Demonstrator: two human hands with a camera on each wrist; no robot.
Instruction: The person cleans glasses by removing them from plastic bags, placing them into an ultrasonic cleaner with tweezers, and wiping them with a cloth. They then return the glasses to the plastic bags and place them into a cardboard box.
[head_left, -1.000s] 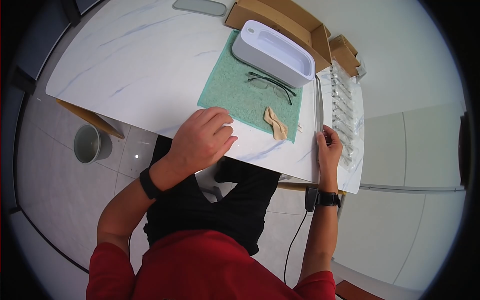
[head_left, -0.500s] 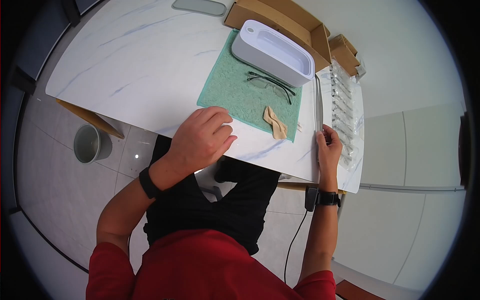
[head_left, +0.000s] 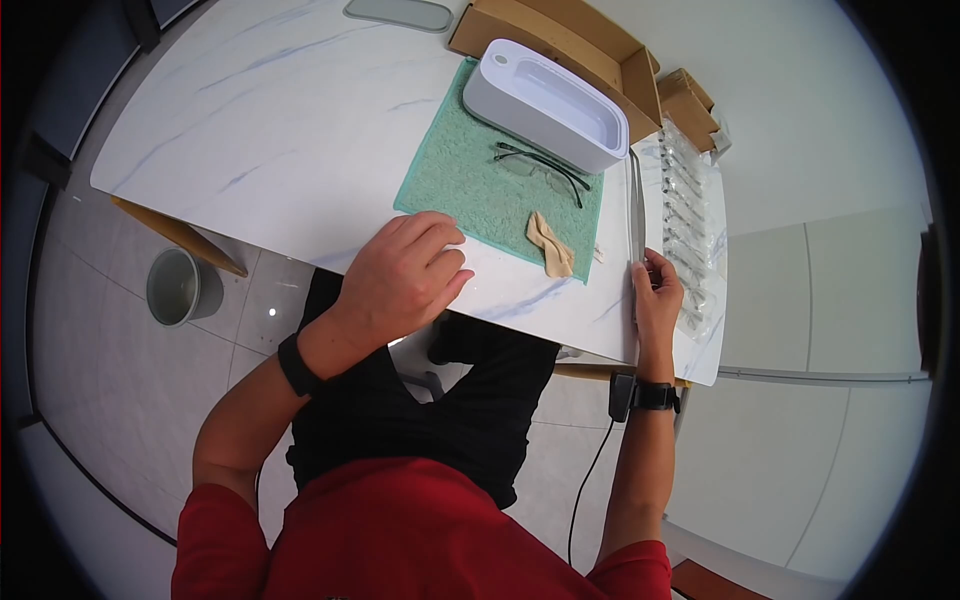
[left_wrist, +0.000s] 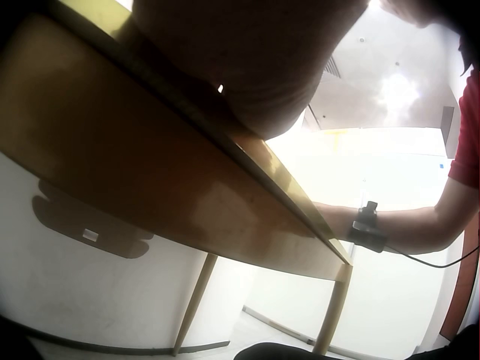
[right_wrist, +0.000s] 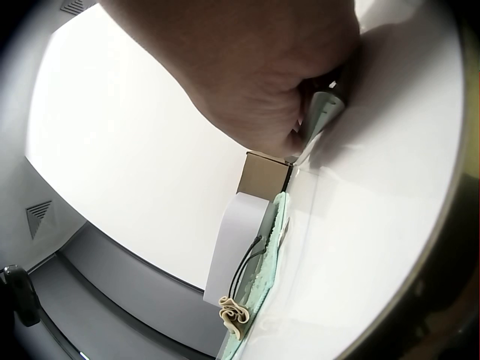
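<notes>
R hand (head_left: 660, 295) pinching slim tool (head_left: 639, 215), nubby grn cloth (head_left: 450, 165)

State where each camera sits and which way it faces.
Head: worn on the head, facing forward and down at the table; left hand, right hand, forearms and shirt show.
Left wrist: worn there, facing the table's underside, left hand above, right forearm beyond.
Right wrist: worn there, facing along the table past the right hand to the green cloth.
Shared: head and right wrist show the glasses on that cloth.
</notes>
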